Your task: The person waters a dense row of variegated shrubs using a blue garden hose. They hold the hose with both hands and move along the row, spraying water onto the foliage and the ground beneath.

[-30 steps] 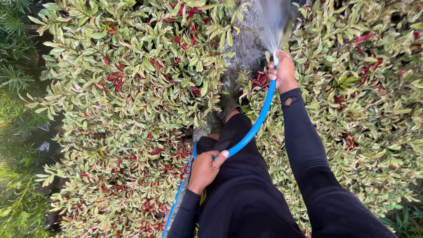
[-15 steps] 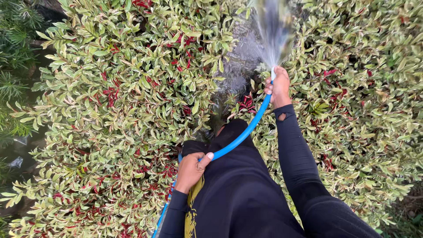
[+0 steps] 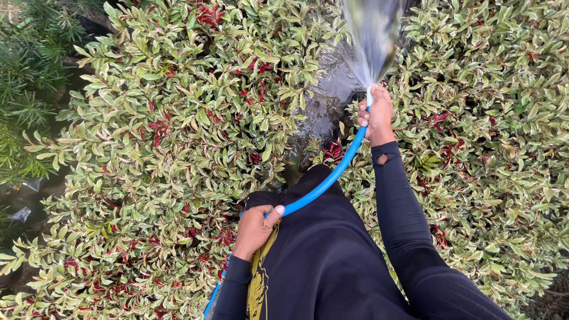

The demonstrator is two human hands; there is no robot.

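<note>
A blue hose (image 3: 328,179) runs from the lower left up to the right. My right hand (image 3: 377,115) grips its end, arm stretched forward in a black sleeve. Water (image 3: 370,41) fans out from the hose tip toward the top of the view. My left hand (image 3: 256,228) holds the hose lower down, close to my body. Both hands are over dense bushes with green, cream and red leaves (image 3: 178,136).
A wet, dark gap (image 3: 320,112) runs between the left bush and the right bush (image 3: 492,130). Darker needle-leaved plants (image 3: 29,89) stand at the far left, with wet ground (image 3: 24,207) below them.
My right hand and the hose tip sit lower in the view, and the water spray still fans upward. My left hand keeps its hold on the hose.
</note>
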